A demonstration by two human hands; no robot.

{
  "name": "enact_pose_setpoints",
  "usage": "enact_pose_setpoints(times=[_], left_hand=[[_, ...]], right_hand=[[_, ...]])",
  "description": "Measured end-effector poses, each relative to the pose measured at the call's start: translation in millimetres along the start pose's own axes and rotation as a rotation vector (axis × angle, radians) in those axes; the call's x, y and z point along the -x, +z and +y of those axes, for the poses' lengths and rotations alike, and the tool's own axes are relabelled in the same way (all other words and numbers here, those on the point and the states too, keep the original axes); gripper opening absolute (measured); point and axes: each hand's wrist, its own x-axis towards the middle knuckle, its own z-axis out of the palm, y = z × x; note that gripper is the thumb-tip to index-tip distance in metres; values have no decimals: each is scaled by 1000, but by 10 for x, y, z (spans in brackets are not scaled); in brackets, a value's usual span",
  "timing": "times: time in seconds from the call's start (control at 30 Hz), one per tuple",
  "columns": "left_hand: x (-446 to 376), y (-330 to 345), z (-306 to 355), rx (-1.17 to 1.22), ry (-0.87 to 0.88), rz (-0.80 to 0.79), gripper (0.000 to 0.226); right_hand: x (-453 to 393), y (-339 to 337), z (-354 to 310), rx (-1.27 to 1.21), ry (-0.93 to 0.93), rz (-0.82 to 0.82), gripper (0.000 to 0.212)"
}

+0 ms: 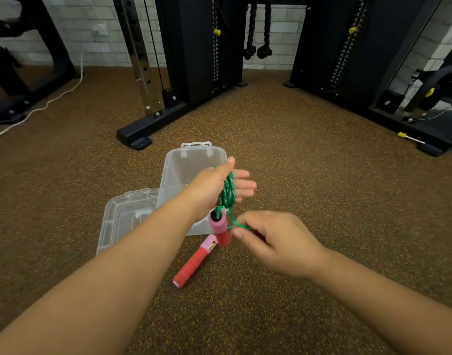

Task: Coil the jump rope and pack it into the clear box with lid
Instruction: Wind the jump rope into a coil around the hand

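Green braided jump rope [228,193] is wound in several loops around my left hand [214,187], which is held up over the clear box [178,167] with fingers spread. One pink and red handle [221,230] hangs from the coil below that hand. My right hand [268,239] pinches a short stretch of the green rope just right of the hanging handle. The other pink and red handle [194,262] lies on the floor below both hands. The box stands open on the floor, and its clear lid [122,219] lies beside it to the left.
Brown speckled rubber floor [322,201] all around. Black gym machine frames stand behind: one base foot [140,137] just beyond the box, another frame [411,134] at the right. A white cable [40,106] runs across the floor at the far left.
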Motion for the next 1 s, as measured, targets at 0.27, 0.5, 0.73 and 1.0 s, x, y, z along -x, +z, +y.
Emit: enact_pose_setpoints(times=[0.27,0.5,0.73,1.0], left_hand=[[124,-39,2,-274,-243,-453,94],[197,-69,85,-190,-181,-542,37],[144,-193,60,-40,-154,-388,37],[119,-188,94,1,-133,-318,42]], right_hand=[[-197,-328,367,-35,165,185,23],[-234,-197,376,-689,482,133,26],[-135,-234,384,-1235,695,-142,53],[-97,-46,356,-938,529,-2,31]])
